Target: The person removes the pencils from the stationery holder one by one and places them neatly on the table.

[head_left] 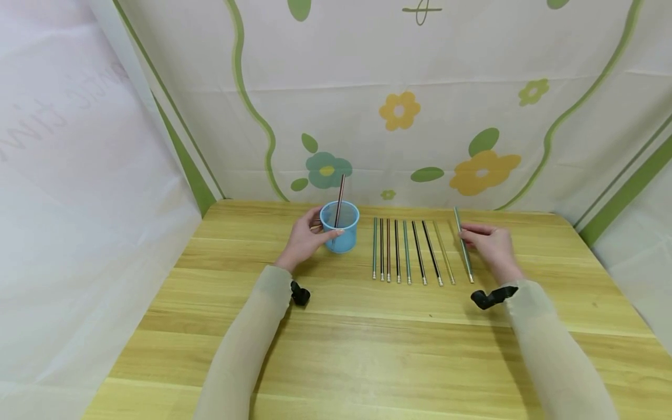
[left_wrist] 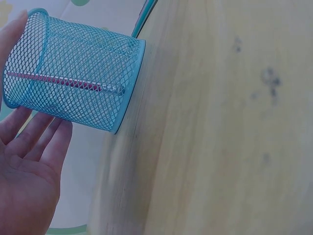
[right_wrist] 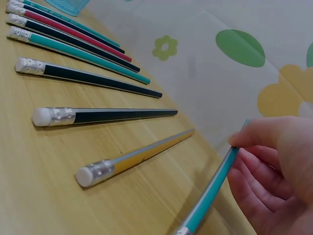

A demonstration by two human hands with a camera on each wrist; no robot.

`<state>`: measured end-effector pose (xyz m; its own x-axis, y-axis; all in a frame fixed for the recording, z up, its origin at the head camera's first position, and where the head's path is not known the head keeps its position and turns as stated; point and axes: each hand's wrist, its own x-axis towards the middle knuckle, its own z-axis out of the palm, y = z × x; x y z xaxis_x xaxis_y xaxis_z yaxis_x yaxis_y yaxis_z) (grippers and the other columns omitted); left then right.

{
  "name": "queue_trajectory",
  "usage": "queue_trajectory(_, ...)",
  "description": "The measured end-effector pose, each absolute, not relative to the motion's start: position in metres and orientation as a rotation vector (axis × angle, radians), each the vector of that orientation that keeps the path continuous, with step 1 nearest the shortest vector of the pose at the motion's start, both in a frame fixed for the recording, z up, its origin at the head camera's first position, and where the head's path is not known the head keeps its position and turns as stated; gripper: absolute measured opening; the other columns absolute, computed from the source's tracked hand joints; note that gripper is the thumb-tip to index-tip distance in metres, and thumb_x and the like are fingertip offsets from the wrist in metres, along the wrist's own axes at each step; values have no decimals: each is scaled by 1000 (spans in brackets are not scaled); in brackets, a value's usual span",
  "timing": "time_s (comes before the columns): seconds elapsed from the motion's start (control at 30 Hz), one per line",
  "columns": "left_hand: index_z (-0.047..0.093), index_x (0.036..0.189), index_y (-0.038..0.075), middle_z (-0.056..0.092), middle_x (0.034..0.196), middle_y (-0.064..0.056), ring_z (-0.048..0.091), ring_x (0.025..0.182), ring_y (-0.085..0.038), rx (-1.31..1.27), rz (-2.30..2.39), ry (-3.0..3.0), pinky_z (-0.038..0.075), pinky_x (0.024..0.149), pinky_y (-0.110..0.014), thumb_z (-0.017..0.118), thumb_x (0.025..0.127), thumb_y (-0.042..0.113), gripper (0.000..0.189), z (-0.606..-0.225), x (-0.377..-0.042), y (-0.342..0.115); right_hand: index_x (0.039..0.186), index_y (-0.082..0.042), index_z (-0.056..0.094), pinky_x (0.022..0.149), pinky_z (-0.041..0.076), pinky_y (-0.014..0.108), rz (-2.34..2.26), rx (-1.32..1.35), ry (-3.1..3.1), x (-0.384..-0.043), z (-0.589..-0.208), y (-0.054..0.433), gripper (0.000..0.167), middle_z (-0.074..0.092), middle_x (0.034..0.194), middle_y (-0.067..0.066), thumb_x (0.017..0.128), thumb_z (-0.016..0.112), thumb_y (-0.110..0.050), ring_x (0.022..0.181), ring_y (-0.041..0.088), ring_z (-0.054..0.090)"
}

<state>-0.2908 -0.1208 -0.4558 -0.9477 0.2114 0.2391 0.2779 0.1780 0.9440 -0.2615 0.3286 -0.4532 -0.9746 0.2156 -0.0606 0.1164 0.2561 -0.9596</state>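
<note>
My left hand (head_left: pixel 306 238) grips a blue mesh pencil cup (head_left: pixel 341 240) near its rim, thumb in front and fingers round the far side. One dark red pencil (left_wrist: pixel 58 81) stands tilted in the cup, its eraser end at the bottom. On the right, my right hand (head_left: pixel 489 244) pinches a green pencil (right_wrist: pixel 211 192) between thumb and fingers, its eraser end toward me. Left of that hand lies a yellow pencil (right_wrist: pixel 146 152), nearest in a row. Black pencils (right_wrist: pixel 117 115), green ones and a red pencil (right_wrist: pixel 73 33) continue the row toward the cup.
The wooden table (head_left: pixel 399 350) carries everything, and the row of pencils lies between the two hands with erasers facing me. A white cloth wall (head_left: pixel 325 105) printed with flowers rises right behind the table's back edge. More cloth hangs at both sides.
</note>
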Motion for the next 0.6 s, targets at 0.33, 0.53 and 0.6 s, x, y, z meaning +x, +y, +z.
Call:
queue_trajectory(0.33, 53, 144, 3, 62, 130, -14, 60, 116, -28, -503, -1891, -2372, 50, 102, -42, 88, 83, 29, 75, -455, -289, -121, 130, 2, 68, 75, 59, 23, 1734, -367, -2518, -259, -457, 321, 42, 73, 102, -1, 94, 76, -18, 79, 9, 71)
queue_trajectory(0.53, 51, 144, -2, 60, 132, -22, 58, 119, -38, -513, -1925, -2362, 47, 104, -50, 87, 85, 22, 73, -445, -283, -120, 130, 0, 68, 74, 58, 22, 1652, -366, -2575, -257, -459, 318, 42, 71, 117, 14, 95, 76, -21, 80, 8, 70)
queue_trajectory(0.6, 49, 144, -6, 58, 133, -27, 57, 120, -41, -517, -1937, -2365, 46, 105, -53, 86, 86, 17, 72, -436, -277, -119, 129, 0, 69, 73, 58, 21, 1632, -361, -2582, -258, -460, 317, 41, 70, 119, 17, 95, 75, -21, 79, 7, 69)
